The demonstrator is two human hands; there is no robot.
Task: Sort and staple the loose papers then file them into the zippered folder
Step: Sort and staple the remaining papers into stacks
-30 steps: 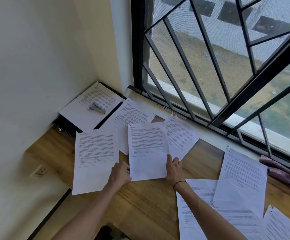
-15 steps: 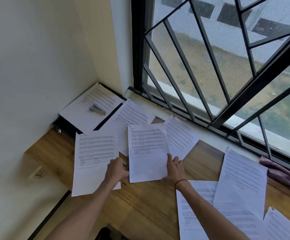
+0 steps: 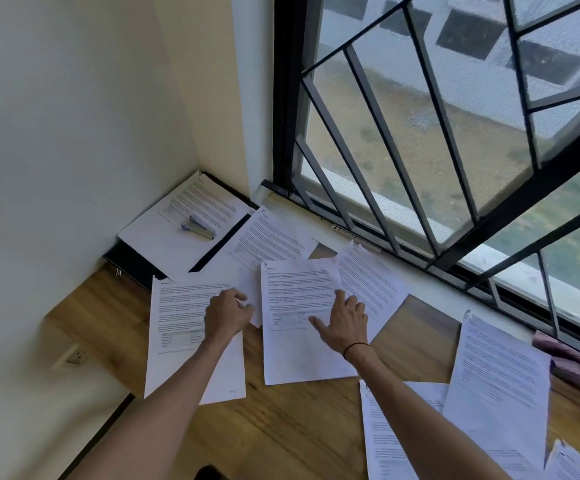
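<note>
Head view: since half a second ago both hands have slid farther up their sheets, the left hand (image 3: 227,315) from the near edge of the left sheet (image 3: 181,327) to its right margin, the right hand (image 3: 342,325) onto the middle sheet (image 3: 299,327). Left fingers (image 3: 243,303) curl loosely over the sheet's right edge; whether they pinch it cannot be told. Right fingers (image 3: 338,297) lie spread and flat, pressing the page. Paper is light, limp, slick on the wooden tabletop (image 3: 281,427); judged best slid to an edge, then pinched at a margin or corner, since a flat sheet gives no purchase. Sheets are white, printed with text blocks and a small table low down. More lie overlapped behind and at near right. The stapler (image 3: 198,228) rests on a sheet atop the dark zippered folder (image 3: 132,261), far left corner.
</note>
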